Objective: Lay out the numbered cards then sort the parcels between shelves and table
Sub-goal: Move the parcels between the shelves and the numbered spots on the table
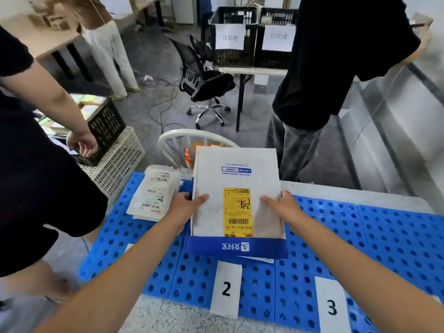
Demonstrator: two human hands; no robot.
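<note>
A large white parcel (236,179) with a yellow label and a blue band at its near end lies on the blue perforated mat (384,236) behind the card marked 2 (226,288). My left hand (186,204) grips its left edge, thumb on top. My right hand (282,204) grips its right edge the same way. The card marked 3 (332,306) lies to the right of card 2. A smaller white parcel (155,192) with printed labels rests at the mat's far left.
A person in black stands at my left, a hand (83,143) hanging over stacked crates (113,150). Another person in black (336,68) stands beyond the table. A white chair back (182,140), an office chair (204,82) and labelled black crates (236,37) stand behind.
</note>
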